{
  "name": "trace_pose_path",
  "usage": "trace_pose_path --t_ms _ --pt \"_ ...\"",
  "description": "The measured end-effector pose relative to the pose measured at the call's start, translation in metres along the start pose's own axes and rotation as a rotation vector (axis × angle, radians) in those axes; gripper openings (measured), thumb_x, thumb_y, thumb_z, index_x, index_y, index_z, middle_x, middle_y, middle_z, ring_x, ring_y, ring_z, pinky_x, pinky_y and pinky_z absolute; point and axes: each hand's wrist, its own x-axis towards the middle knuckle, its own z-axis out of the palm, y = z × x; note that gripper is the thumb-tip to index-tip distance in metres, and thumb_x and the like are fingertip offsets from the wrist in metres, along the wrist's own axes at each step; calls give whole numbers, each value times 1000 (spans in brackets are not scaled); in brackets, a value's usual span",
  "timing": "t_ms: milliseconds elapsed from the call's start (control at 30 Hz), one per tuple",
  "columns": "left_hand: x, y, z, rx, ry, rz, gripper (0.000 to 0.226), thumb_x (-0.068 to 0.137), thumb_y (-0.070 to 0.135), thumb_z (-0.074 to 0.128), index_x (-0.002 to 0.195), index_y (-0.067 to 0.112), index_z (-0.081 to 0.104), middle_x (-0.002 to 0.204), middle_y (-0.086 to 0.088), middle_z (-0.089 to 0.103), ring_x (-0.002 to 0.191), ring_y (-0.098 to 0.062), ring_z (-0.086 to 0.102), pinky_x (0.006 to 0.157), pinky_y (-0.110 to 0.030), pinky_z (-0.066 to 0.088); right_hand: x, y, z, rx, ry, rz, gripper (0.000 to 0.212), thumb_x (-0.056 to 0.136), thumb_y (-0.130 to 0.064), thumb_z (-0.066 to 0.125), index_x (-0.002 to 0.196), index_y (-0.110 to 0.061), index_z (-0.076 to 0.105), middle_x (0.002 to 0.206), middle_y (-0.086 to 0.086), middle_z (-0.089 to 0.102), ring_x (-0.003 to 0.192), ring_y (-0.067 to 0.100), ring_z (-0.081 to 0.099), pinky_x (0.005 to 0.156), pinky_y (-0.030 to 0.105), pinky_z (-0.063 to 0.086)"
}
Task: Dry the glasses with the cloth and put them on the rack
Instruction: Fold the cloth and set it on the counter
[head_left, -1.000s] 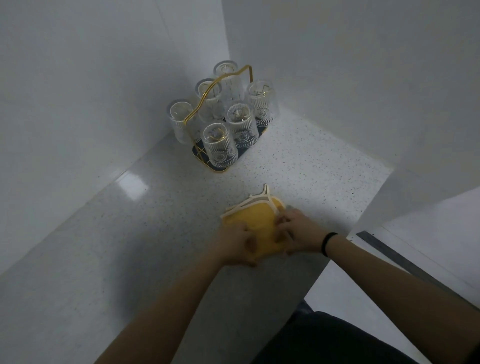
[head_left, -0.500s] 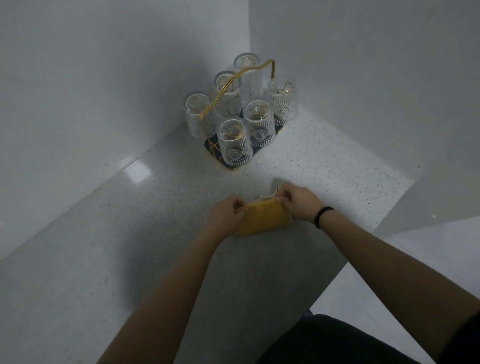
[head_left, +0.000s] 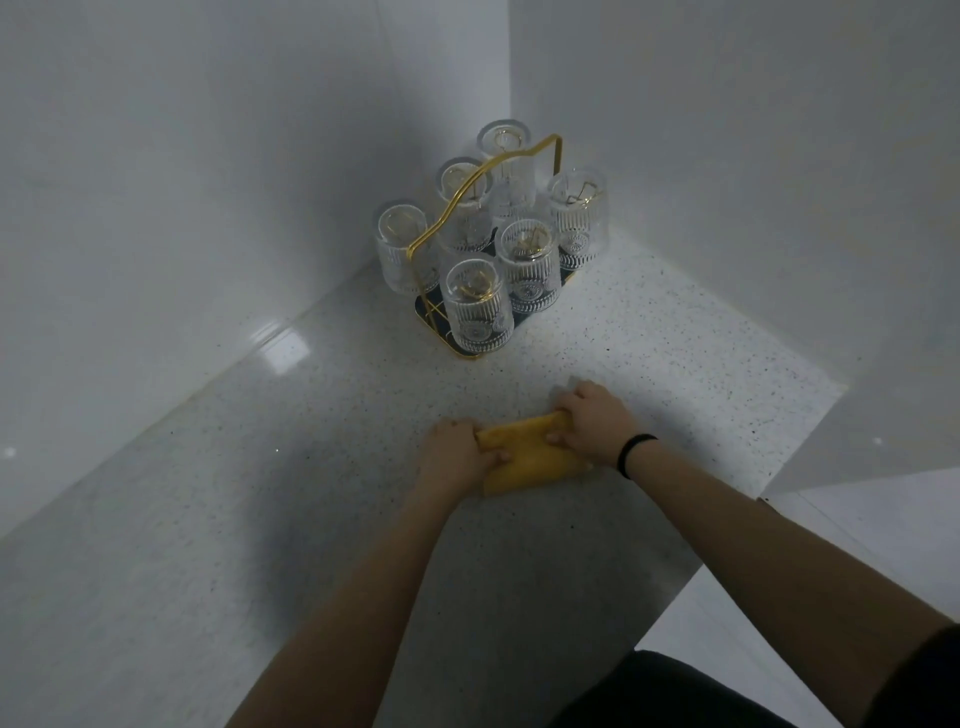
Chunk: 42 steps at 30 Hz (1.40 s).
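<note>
Both hands on yellow cloth (head_left: 524, 457) at frame centre: I see L hand (head_left: 457, 452) & R hand (head_left: 592, 421) gripping its ends on the counter (head_left: 260, 519). Six glasses (head_left: 475, 306) upside down on gold rack (head_left: 485, 208), upper centre

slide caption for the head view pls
Both hands, left and right, grip the folded yellow cloth; six glasses sit on the rack.

light: dim, cool grey cast | glare: bright patch on the wall (head_left: 280, 353) low at left | shadows: soft, dark beneath the forearms on the speckled countertop (head_left: 311, 493) | sharpness: glasses (head_left: 475, 306) fairly crisp, slight softness overall | edges: wide-angle bending of wall lines
</note>
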Motion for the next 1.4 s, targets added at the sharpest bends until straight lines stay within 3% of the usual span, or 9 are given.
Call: trace_pose_path --t_ms 100,267,567,700,833,900,967,1167,1400 --pt "6 17 -6 -19 18 52 49 84 42 69 120 13 52 119 -9 52 109 -25 51 91 -38 47 -1 6 -7 36 23 21 47 85 -41 58 124 -15 48 134 13 36 121 27 35 98 34 34" --pt "22 61 -13 -207 60 158 32 87 27 66 108 17 43 86 4 47 83 -17 52 69 -30 41 -1 37 -28 325 86 203 30 85 -30 62 105 -12 50 105 9 57 84 19 50 71 29 42" --pt "93 197 -13 -405 131 345 27 85 -1 56 101 13 38 106 -15 54 91 -25 52 75 -36 44 8 133 -76 486 451 418 18 88 -17 56 96 -12 41 108 14 47 74 31 48 63 36 40" --pt "124 239 -10 -370 212 454 28 84 -6 53 96 14 37 105 -16 50 90 -29 52 68 -30 35 22 154 -89 635 604 446 8 91 -20 48 95 -15 51 106 11 54 91 35 56 72 44 45" --pt "144 257 -8 -288 247 468 26 85 5 62 108 7 50 122 -17 46 104 -36 54 86 -36 43 22 158 -85 529 648 426 8 85 -26 55 90 -21 58 102 11 61 95 36 56 76 46 46" --pt "145 256 -2 -127 243 478 38 87 19 65 121 9 52 138 -17 38 127 -36 42 105 -40 34 26 159 -71 94 667 312 20 80 -25 60 96 -15 64 112 12 60 95 36 54 76 40 45" --pt "142 252 8 56 240 458 52 91 35 59 137 15 44 153 -16 21 142 -32 20 113 -42 18 27 159 -63 -74 652 296 33 80 -38 51 96 -14 65 111 8 61 94 31 54 77 36 40" --pt "150 240 29 233 67 477 72 99 52 34 155 25 -2 162 -7 -12 149 -25 -11 117 -47 1 35 162 -51 -29 587 321 50 81 -41 63 116 -7 61 115 10 62 98 34 56 76 39 48" --pt "155 242 15 283 3 488 71 99 54 29 154 28 -8 162 -4 -17 148 -23 -18 117 -53 -4 35 158 -56 14 542 342 53 88 -44 52 128 -9 50 128 11 53 112 34 47 87 41 41"
